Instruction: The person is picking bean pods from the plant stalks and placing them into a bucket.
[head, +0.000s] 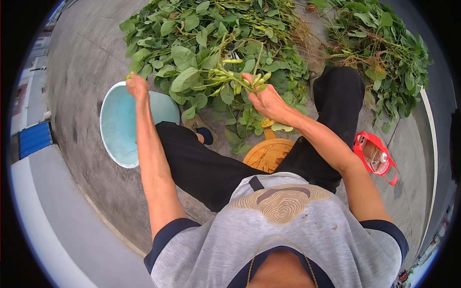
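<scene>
My right hand (267, 102) grips a soybean stem (236, 76) that bears plump green pods (260, 79) and a few broad leaves. Over the far rim of a light blue plastic bucket (117, 133) is my left hand (137, 86), its fingers closed. A small yellow-green pod (127, 77) pokes out at the left fingertips, mostly hidden by them. The bucket leans with its mouth toward me, and my left forearm crosses in front of it. Beyond both hands lies a large heap of soybean plants (216, 21) with leaves and pods.
Another plant pile, roots showing (378, 54), lies at the far right. Between my legs is an orange plastic stool (268, 153). A red bag (363, 144) holding a bottle stands on the concrete floor (90, 54) to my right. A pale wall (72, 201) borders the left.
</scene>
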`<state>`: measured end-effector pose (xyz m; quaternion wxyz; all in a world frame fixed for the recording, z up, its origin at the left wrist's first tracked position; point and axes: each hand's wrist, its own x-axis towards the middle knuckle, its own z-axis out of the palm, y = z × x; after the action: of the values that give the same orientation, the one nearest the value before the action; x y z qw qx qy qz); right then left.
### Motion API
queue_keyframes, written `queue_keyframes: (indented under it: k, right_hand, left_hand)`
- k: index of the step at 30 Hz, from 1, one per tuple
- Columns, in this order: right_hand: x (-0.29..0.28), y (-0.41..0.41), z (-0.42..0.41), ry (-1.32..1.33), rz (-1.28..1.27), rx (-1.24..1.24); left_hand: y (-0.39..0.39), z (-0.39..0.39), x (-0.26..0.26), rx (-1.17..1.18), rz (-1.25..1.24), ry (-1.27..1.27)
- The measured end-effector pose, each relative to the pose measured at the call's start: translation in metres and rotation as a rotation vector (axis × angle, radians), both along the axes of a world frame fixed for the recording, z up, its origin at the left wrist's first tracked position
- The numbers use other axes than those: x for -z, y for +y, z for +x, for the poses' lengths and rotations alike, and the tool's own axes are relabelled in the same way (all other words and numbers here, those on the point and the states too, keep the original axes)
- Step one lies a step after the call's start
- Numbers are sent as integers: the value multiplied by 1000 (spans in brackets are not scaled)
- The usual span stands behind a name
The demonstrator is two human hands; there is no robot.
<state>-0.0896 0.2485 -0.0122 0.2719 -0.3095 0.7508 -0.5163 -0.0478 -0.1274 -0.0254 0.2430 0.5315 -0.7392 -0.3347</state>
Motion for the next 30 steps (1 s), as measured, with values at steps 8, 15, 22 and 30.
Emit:
queue_keyframes:
  k: [8,15,22,30]
  right_hand:
    - [16,5,-14,-126,-44,102]
    - [23,0,-11,-12,-154,145]
    - [33,9,-11,-27,-171,149]
    - [33,13,-12,125,-154,98]
  left_hand:
    - [5,43,-64,454,-536,-743]
    - [181,-16,-45,1096,-451,185]
    - [193,-16,-28,1261,-534,84]
    - [197,-4,-39,1269,-24,-138]
